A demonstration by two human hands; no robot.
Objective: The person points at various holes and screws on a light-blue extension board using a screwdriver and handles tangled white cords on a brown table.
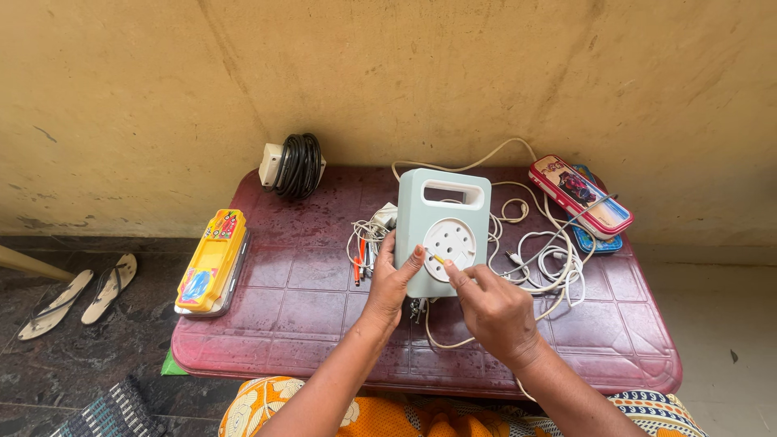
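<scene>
Fingers of the left hand (392,279) clasp the left edge of the pale green plastic extension box (445,231), mid-tabletop. Right hand (490,307) pinches a small yellow-tipped tool (438,259) against its white round socket dial (449,243). Bare maroon tabletop (299,299) lies left; tangled white cable (550,259) crowds right.

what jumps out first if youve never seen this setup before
First, the pale green extension box with a round white socket face, standing at the middle of the dark red plastic table. The left hand steadies its left edge while the right hand holds something small and yellowish against the dial. A tangle of white cable lies right of it, and a yellow pencil box sits at the table's left edge.
</scene>
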